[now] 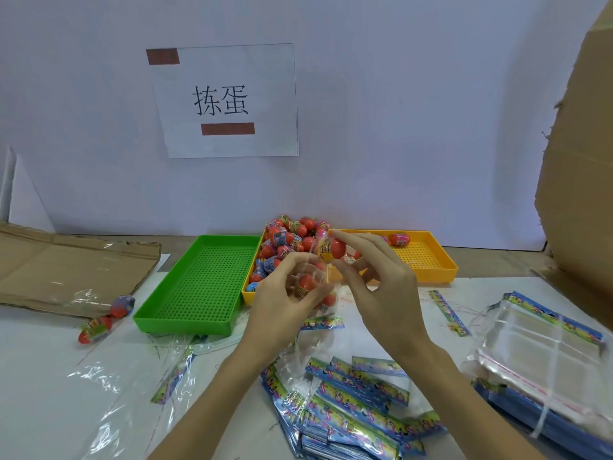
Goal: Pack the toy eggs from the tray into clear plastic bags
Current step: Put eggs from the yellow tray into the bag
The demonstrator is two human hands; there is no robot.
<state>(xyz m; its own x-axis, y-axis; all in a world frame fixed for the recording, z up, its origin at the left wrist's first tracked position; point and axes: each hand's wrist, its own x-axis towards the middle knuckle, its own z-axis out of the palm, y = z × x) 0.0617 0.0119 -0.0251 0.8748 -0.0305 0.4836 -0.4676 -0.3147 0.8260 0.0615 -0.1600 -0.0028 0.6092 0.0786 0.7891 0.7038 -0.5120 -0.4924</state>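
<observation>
A heap of red and blue toy eggs (288, 237) fills the yellow tray (248, 293) in the middle. My left hand (282, 303) grips a clear plastic bag (311, 280) with red eggs inside it, just in front of that tray. My right hand (381, 283) pinches one red toy egg (331, 249) with a yellow label between thumb and fingertips, right above the bag's mouth.
An empty green tray (199, 283) lies left of the egg tray. A second yellow tray (428, 260) at right holds one egg (399, 239). Two eggs (106, 318) lie at left by flat cardboard (66, 267). Bag stacks (544, 353) and loose bags (355, 410) lie near.
</observation>
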